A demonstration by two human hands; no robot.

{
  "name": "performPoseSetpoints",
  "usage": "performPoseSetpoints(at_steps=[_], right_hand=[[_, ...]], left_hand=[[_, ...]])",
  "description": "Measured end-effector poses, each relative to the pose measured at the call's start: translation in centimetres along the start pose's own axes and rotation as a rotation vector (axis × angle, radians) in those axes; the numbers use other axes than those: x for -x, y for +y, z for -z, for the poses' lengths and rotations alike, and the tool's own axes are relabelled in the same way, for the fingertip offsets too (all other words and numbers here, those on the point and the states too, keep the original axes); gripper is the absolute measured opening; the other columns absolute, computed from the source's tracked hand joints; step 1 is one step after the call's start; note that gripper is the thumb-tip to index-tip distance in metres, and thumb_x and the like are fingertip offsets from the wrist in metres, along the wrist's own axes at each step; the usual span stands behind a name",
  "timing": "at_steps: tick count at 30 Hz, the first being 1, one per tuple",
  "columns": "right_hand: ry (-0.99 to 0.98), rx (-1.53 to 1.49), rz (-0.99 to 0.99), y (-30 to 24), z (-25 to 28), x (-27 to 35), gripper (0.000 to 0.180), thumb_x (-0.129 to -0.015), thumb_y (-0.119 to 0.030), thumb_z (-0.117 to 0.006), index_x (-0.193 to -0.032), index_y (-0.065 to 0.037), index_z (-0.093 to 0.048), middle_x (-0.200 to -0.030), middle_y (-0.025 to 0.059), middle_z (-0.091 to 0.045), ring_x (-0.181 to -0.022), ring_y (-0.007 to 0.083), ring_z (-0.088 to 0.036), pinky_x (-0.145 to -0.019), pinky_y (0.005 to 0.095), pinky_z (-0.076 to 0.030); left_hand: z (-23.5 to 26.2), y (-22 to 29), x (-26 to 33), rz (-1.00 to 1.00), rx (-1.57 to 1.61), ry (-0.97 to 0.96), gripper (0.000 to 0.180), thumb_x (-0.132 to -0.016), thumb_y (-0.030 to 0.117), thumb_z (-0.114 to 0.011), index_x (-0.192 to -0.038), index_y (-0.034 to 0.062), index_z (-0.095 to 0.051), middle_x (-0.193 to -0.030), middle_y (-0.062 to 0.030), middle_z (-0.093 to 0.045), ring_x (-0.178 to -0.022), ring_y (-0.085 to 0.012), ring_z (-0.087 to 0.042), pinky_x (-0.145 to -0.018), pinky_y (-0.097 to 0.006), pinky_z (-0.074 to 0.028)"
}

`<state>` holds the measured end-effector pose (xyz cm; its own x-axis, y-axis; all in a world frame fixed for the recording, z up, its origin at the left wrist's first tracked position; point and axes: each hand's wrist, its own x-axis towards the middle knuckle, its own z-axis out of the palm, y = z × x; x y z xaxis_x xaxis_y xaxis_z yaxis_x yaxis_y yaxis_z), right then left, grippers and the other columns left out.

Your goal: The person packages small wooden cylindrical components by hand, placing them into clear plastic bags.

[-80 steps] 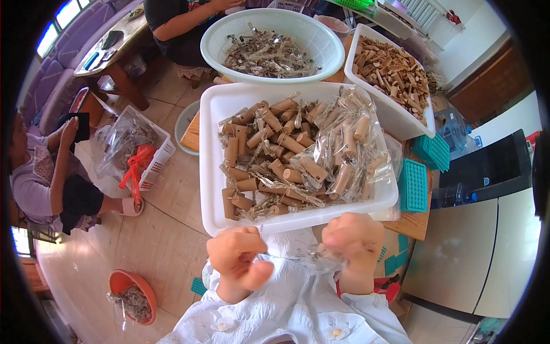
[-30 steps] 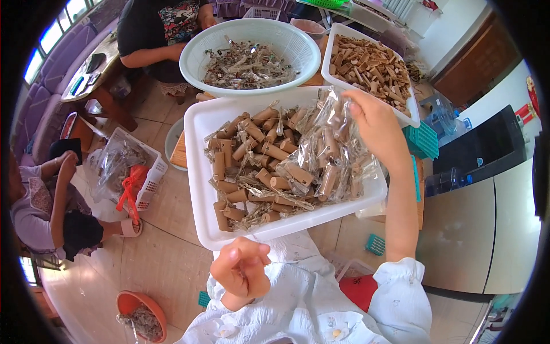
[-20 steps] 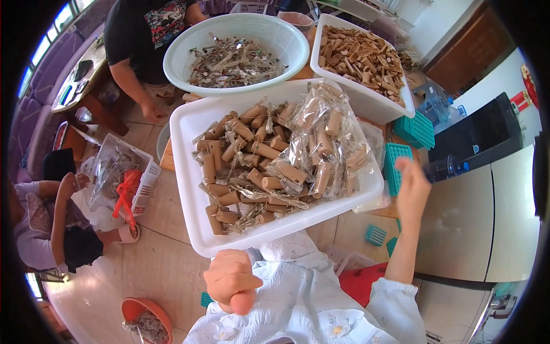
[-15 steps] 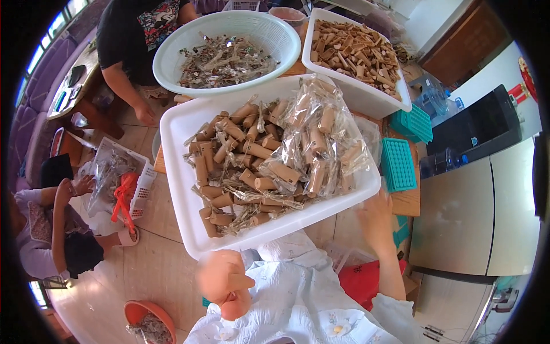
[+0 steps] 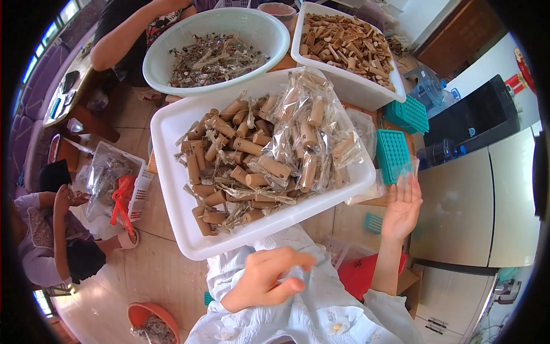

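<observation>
Far left: a purple sofa (image 5: pixel 34 123); before it a seated person (image 5: pixel 41 232), both hands raised together near the chest, grip too small to make out from where I stand.

Next: a white slatted crate (image 5: pixel 137 200) on the floor, holding clear plastic, with a red bag (image 5: pixel 122 198) at its side. Nearer: an orange basin (image 5: pixel 172 321), greyish plastic within.

Behind: a second person (image 5: pixel 117 43) in dark clothing, one arm bent.

Item: a pale round basin (image 5: pixel 260 30), filled with small glinting pieces in clear wrap.

Centre: a white tray (image 5: pixel 172 129), tilted in view, holding many brown cylinders (image 5: pixel 246 146), some with wrapper ends twisted; in its right half, a clear bag (image 5: pixel 306 129) of more cylinders.

The worker's left hand (image 5: pixel 268 278): just before the tray's near edge, forefinger extended, thumb parted from it.

Behind the tray: a white bin (image 5: pixel 366 89) of brown offcuts.

Right: teal racks (image 5: pixel 393 156) beside the tray. The worker's right hand (image 5: pixel 401 215): near them, palm showing, fingers stretched out, tips blurred; contact I cannot tell.

Beneath that forearm: a red sack (image 5: pixel 360 275). Beyond: a blue water bottle (image 5: pixel 441 155).
</observation>
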<state>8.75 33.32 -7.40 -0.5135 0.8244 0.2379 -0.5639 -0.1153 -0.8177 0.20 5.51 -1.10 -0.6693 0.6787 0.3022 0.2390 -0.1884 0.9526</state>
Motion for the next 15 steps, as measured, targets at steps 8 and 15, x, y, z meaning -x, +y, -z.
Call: performPoseSetpoints(at_steps=[8, 15], right_hand=[[-1.225, 0.747, 0.556, -4.0, -7.4, 4.5, 0.021, -0.085, -0.025, -0.047, -0.096, -0.009, -0.054, -0.109, 0.0118, -0.057, -0.098, 0.0281, -0.056, -0.095, 0.043, -0.031], [-1.327, 0.548, 0.557, -3.5, -9.0, 3.9, 0.018, -0.074, -0.009, -0.06, -0.091, -0.01, -0.053, -0.102, 0.0093, -0.061, -0.095, 0.024, -0.058, -0.092, 0.0411, -0.034]], left_hand=[[-1.2, -1.2, -0.2, 0.267, 0.333, -0.175, 0.079, -0.08, 0.067, -0.023, -0.102, -0.0002, -0.057, -0.069, -0.0066, -0.058, -0.041, -0.0109, -0.032, -0.04, -0.024, -0.027], [0.0, -1.4, -0.1, 0.203, 0.646, -0.241, 0.063, -0.086, 0.055, -0.031, -0.099, -0.0008, -0.057, -0.068, -0.0012, -0.053, -0.049, -0.0081, -0.032, -0.044, -0.023, -0.026]])
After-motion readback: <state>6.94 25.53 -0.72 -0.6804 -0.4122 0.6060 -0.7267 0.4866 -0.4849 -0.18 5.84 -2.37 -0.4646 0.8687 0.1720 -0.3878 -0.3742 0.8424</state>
